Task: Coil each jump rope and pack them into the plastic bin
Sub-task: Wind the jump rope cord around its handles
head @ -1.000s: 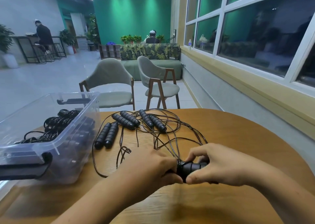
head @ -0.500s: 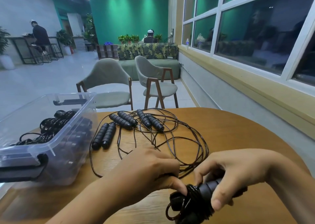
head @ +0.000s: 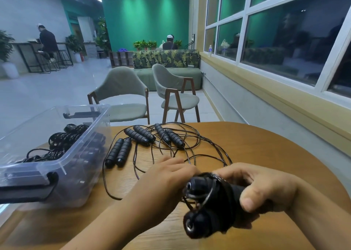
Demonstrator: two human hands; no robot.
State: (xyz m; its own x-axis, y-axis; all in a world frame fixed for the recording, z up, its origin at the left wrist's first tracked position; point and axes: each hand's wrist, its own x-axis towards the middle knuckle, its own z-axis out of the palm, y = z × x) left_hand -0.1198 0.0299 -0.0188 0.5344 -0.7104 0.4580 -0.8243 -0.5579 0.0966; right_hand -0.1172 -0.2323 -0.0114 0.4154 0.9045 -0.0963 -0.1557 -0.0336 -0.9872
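The round wooden table (head: 266, 154) is carrying all task items; the clear plastic bin (head: 79, 183) is standing on its left part, open at the top, and is holding coiled ropes (head: 57, 145); three loose jump ropes (head: 144, 135) are lying uncoiled just right of the bin, handles paired side by side, thin cords (head: 199, 154) overlapping in tangled loops across the table centre. The right hand (head: 262, 189) is grasping a wound jump rope (head: 207, 206) above the near edge, thumb and fingers curling round its two handles and wrapped cord. The left hand (head: 163, 181) is touching the bundle's far left side; its fingertips are hidden, so its grip cannot be told.
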